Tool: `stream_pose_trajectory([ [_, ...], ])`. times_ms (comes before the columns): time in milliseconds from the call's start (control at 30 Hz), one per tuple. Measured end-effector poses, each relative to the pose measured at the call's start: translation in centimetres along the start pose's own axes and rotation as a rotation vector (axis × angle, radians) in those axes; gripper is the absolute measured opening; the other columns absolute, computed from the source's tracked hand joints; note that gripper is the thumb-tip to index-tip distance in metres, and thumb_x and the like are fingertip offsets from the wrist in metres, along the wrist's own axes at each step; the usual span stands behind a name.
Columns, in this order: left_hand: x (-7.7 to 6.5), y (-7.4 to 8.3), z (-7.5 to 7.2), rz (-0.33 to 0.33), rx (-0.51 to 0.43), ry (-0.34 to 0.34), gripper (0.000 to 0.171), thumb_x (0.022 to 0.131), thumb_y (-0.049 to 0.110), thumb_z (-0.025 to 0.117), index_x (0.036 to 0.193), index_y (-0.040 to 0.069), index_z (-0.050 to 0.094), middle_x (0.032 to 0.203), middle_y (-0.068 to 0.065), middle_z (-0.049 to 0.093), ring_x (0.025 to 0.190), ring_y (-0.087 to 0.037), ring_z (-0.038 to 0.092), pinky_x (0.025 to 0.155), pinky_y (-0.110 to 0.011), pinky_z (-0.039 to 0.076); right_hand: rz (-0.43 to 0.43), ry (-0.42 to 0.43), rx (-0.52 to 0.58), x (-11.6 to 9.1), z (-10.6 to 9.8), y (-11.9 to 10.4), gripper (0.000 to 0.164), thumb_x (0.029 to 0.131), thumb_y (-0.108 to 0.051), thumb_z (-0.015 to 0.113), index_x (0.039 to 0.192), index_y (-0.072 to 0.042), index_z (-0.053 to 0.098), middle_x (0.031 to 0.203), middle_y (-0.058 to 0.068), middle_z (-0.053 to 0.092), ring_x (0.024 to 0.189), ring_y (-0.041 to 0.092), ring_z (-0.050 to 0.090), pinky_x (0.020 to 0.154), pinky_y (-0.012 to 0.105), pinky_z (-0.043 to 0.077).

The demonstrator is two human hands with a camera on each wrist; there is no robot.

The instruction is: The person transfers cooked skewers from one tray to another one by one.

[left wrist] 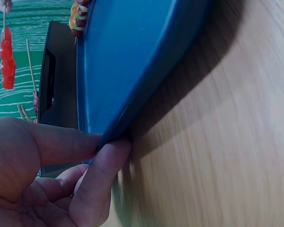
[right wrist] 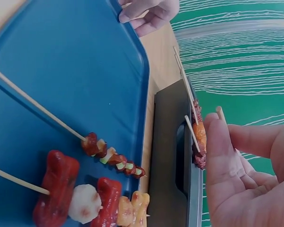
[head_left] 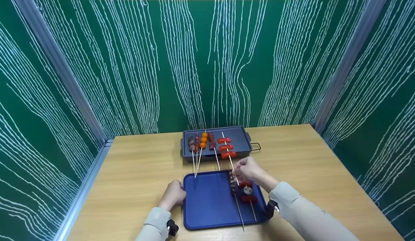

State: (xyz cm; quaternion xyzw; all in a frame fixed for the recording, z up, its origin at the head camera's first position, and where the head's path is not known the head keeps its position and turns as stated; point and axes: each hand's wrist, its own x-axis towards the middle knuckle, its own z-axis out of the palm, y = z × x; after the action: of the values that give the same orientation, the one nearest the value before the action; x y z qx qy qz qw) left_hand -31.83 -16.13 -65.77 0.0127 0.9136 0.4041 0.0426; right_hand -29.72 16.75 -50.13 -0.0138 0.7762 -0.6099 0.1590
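My left hand (head_left: 173,194) pinches the left rim of the blue tray (head_left: 207,201); the left wrist view shows thumb and finger on its edge. Between thumb and fingertips my right hand (head_left: 248,170) grips the stick of a skewer of red sausages (head_left: 226,147). Its three red pieces overlap the front right of the dark grill pan (head_left: 239,134) in the head view. In the left wrist view the red skewer (left wrist: 7,59) hangs apart from the tray. Beneath my right hand, a skewer of small mixed pieces (right wrist: 114,156) and one of sausages with a round white piece (right wrist: 85,203) lie on the tray.
On the pan's left half lie several skewers, one with orange balls (head_left: 203,140), their sticks jutting over the front edge towards the tray. A wire handle (head_left: 256,146) sticks out at the pan's right. Green patterned panels (head_left: 207,67) stand behind the wooden table (head_left: 140,167).
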Motion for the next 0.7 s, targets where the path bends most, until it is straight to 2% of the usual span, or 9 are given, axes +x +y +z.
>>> stream_pose_trajectory([
  [300,0.1,-0.1,0.0,0.008,0.003,0.007,0.034,0.072,-0.006,0.046,0.063,0.025,0.034,0.061,0.009,0.033,0.05,-0.013,0.039,0.044,-0.028,0.029,0.03,-0.03,-0.007,-0.3,0.0,1.2,0.012,0.091,0.013,0.06,0.088,0.003,0.066,0.07,0.005,0.067,0.058,0.015,0.068,0.053,0.026,0.057],
  [700,0.1,-0.3,0.1,0.007,0.018,0.024,0.032,0.073,-0.005,0.05,0.063,0.024,0.039,0.062,0.007,0.039,0.054,-0.014,0.046,0.046,-0.028,0.034,0.047,-0.048,-0.05,-1.1,0.4,2.6,0.011,0.089,0.013,0.061,0.087,0.004,0.067,0.07,0.009,0.07,0.057,0.015,0.068,0.053,0.028,0.059],
])
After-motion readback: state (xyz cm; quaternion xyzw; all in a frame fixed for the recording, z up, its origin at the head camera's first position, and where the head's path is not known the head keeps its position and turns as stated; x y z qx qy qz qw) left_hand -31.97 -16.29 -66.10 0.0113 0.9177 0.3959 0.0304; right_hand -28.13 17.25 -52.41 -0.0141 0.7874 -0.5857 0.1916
